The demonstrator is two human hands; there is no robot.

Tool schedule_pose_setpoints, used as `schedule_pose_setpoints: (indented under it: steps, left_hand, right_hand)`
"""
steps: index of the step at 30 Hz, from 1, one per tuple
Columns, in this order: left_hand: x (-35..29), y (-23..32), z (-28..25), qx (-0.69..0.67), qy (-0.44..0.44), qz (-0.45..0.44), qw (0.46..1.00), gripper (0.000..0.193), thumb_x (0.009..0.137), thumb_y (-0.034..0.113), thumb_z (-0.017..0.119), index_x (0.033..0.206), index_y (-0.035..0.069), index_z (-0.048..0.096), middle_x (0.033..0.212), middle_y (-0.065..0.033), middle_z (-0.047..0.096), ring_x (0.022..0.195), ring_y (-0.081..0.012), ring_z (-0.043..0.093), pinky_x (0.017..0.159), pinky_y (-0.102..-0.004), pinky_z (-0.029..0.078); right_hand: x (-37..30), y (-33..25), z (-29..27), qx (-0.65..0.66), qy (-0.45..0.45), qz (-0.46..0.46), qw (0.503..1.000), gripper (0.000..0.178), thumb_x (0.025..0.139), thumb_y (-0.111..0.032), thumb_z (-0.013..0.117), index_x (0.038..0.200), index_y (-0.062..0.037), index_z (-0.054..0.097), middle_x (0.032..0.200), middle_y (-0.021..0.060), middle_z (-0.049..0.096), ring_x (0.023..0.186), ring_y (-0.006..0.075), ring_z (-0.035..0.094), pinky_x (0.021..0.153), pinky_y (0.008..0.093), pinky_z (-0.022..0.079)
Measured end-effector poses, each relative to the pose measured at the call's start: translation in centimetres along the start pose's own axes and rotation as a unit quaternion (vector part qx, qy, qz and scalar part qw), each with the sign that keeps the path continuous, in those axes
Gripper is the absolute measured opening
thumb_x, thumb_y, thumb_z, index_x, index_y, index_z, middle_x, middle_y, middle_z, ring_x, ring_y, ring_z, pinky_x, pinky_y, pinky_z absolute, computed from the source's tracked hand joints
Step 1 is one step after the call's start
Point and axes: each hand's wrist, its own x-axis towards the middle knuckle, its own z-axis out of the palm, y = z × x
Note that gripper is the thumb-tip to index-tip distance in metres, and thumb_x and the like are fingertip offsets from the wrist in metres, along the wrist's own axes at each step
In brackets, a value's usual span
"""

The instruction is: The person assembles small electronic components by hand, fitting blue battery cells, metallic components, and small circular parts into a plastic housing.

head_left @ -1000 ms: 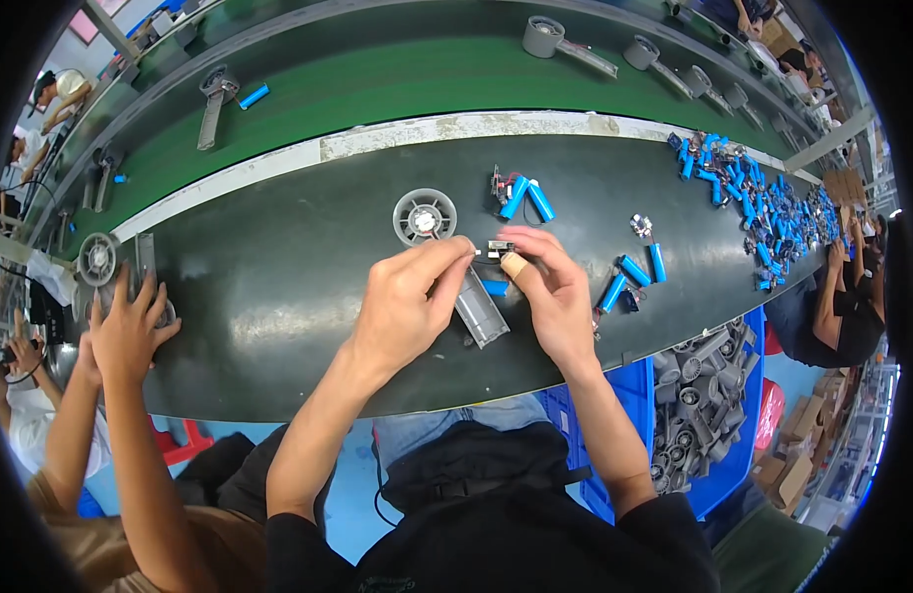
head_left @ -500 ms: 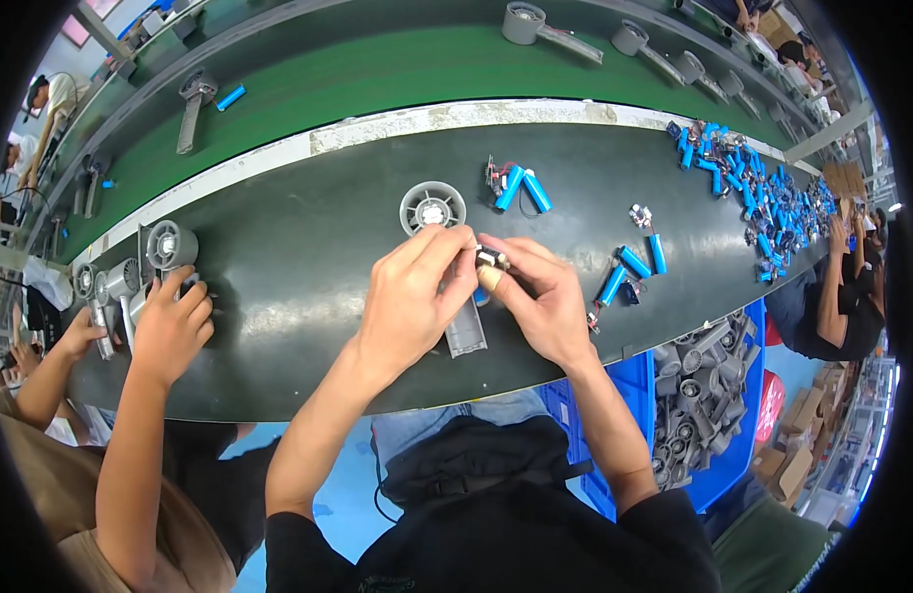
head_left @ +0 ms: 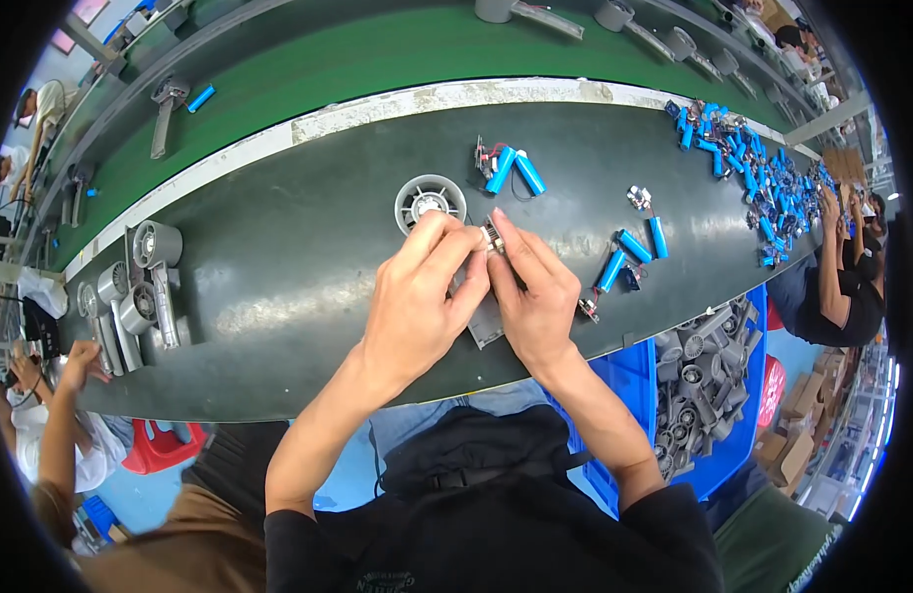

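Note:
A small circuit board (head_left: 492,236) is pinched upright between the fingertips of my two hands. My left hand (head_left: 417,301) is closed, its thumb and fingers at the board's left side. Closed too, my right hand (head_left: 531,292) grips the board from the right with thumb and forefinger. Beneath them lies a grey handheld fan housing (head_left: 459,195): its round head with inner spokes shows beyond my left fingers, and the end of its handle (head_left: 486,331) sticks out between my wrists. My hands cover the rest. Whether wires or cells hang from the board is hidden.
Blue cells with a board (head_left: 504,170) lie beyond my hands; more (head_left: 614,269) lie to the right. A big pile of them (head_left: 763,188) is at far right. Grey housings (head_left: 158,244) stand left, near a co-worker's hand (head_left: 81,364). A blue crate (head_left: 749,435) holds grey parts.
The co-worker's hand at left has drawn back from the grey housings. The board between my fingers has tipped more upright, and the housing's handle end has swung slightly right. The view has shifted a little.

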Motion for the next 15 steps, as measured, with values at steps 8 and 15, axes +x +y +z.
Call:
schedule_pose_setpoints:
  steps: [8,15]
  left_hand:
    - [-0.5,-1.3,1.0,0.054,0.066,0.07,0.994,0.021,0.082,-0.006,0.068,0.101,-0.001,0.061,0.095,-0.0134,0.064,0.074,-0.0306,0.066,0.062,-0.0391,0.053]
    - [-0.8,-1.3,1.2,0.105,0.073,0.093,0.987,0.019,0.082,-0.008,0.069,0.1,-0.002,0.062,0.088,-0.0114,0.064,0.067,-0.0228,0.063,0.058,-0.0331,0.051]
  right_hand:
    - [0.4,-0.8,-0.2,0.027,0.001,0.077,0.997,0.035,0.088,0.002,0.069,0.122,0.0014,0.067,0.094,0.0136,0.07,0.076,0.0144,0.065,0.068,0.0261,0.051]
    - [0.2,-0.6,0.0,0.028,-0.002,0.062,0.998,0.037,0.087,0.002,0.07,0.123,0.0011,0.066,0.09,0.0134,0.069,0.074,0.0149,0.064,0.067,0.0266,0.051]
